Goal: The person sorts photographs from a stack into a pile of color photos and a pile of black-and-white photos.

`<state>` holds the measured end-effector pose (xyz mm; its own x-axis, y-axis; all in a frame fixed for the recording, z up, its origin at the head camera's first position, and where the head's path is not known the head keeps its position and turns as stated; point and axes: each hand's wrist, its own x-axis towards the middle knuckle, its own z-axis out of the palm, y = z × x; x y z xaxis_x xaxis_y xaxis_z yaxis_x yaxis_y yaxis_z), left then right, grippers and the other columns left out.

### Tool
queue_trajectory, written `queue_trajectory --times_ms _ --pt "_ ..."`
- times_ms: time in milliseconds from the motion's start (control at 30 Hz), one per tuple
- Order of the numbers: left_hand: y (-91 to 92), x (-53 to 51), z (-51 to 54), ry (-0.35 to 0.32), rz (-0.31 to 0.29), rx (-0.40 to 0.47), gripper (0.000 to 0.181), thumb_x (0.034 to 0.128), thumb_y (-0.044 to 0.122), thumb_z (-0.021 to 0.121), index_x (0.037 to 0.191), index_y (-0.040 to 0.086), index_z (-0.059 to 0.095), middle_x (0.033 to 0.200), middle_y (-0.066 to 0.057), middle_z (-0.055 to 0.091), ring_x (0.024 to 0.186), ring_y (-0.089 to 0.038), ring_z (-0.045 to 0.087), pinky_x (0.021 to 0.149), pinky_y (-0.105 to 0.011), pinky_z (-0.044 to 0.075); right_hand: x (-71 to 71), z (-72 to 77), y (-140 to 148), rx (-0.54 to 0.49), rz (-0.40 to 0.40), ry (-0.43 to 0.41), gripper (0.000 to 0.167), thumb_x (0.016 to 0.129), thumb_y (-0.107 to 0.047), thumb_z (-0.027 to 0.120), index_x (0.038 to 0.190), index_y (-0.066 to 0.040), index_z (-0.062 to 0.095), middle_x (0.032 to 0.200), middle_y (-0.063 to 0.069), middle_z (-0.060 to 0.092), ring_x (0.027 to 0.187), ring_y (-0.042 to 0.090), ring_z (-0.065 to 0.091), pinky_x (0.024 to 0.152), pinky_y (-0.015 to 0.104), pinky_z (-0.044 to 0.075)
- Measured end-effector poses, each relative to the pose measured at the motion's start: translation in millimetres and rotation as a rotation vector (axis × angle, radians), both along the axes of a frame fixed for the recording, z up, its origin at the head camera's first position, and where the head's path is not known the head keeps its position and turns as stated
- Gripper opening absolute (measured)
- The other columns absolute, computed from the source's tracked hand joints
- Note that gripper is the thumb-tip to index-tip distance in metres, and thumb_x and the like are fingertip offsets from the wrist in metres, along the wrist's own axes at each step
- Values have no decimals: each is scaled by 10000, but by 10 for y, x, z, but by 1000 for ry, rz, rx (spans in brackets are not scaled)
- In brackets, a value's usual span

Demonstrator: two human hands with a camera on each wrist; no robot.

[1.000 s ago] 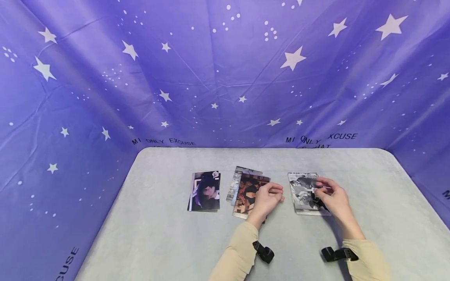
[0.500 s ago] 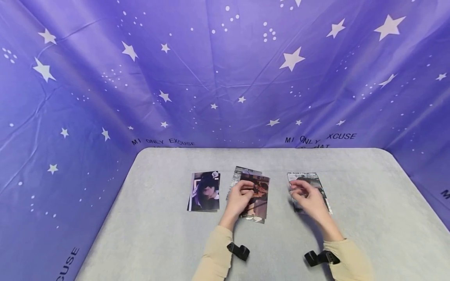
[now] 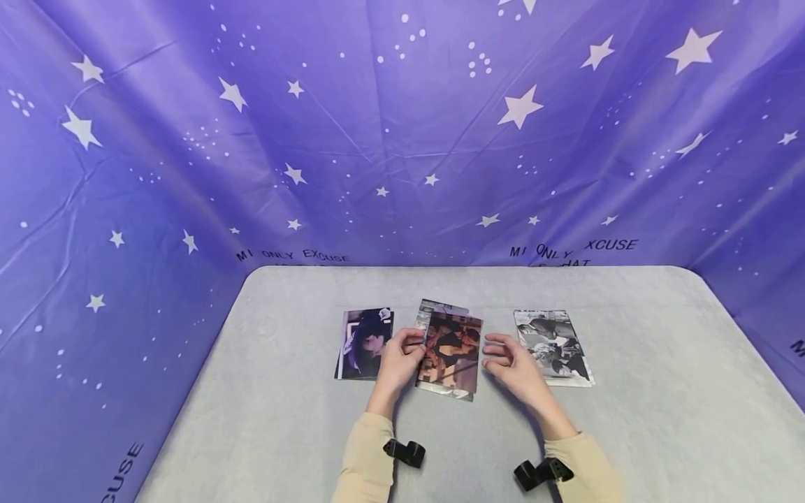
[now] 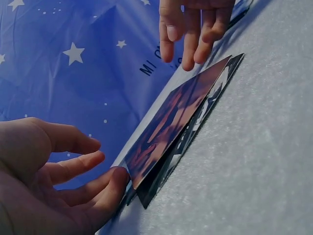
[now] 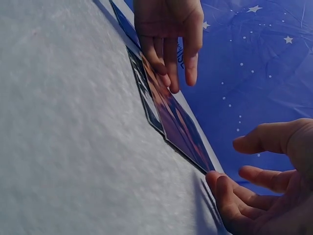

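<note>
A reddish-brown photo card [image 3: 451,353] tops the middle pile, with black-and-white cards [image 3: 454,395] poking out unevenly beneath it. Beside the pile's left edge is my left hand [image 3: 397,360], fingers loosely bent. My right hand [image 3: 512,365] stands at the right edge, fingers spread and slightly curved. From the left wrist camera, the left fingertips [image 4: 117,178] meet the near corner of the reddish card [image 4: 171,127]. The right wrist view has the right fingertips [image 5: 213,177] at the opposite edge, touching or nearly so. Neither hand pinches a card.
A pile topped by a purple-toned photo [image 3: 361,349] lies to the left, partly behind my left hand. To the right lies a black-and-white pile [image 3: 556,342]. The grey table [image 3: 283,433] ends at a purple star-printed curtain [image 3: 377,140].
Both hands have moved left: the left hand from over the middle pile to its left edge, the right hand from the right-hand pile to the middle pile's right edge.
</note>
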<state>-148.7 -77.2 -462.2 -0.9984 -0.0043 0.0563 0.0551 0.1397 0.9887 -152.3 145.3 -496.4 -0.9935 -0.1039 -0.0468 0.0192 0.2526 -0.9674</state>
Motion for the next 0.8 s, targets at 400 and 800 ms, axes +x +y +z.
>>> queue_trajectory --times_ms 400,800 --pt "-36 -124 -330 -70 -22 109 306 834 -131 548 1134 -191 534 1068 -380 595 994 -486 595 736 -251 508 28 -61 -64 -87 -33 -36 534 827 98 624 1334 95 456 1190 305 579 903 200 650 782 192 482" --pt "-63 -153 -494 -146 -25 228 360 844 -125 541 1200 -165 500 1098 -366 588 922 -316 638 758 -337 539 44 -60 -52 -143 -36 -42 565 840 103 610 1371 105 419 1237 328 546 931 149 628 790 176 480"
